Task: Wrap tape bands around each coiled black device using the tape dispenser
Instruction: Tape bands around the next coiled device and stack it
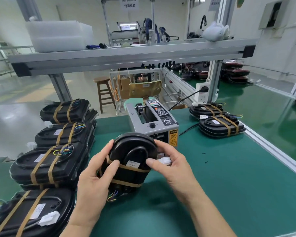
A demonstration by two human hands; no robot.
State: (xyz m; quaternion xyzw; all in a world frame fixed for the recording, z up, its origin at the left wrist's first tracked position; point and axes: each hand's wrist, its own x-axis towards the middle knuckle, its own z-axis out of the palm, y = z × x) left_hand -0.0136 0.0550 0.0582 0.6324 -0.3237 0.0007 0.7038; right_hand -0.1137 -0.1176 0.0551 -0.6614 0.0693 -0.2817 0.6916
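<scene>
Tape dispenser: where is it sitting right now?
In the head view the tape dispenser stands mid-table on the green mat, just behind the held black device, between taped stacks on the left and two taped devices on the right.

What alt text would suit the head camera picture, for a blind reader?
Two hands hold a black device, wrapped in two tan tape bands, over a green table: the left hand grips one side, the right hand pinches the other. A grey tape dispenser stands behind it; more banded devices lie at both sides.

Green-topped table (212, 185) beneath an aluminium shelf (126, 55) in a bright workshop; a wooden stool (103, 93) stands on the glossy floor (15, 103).
</scene>
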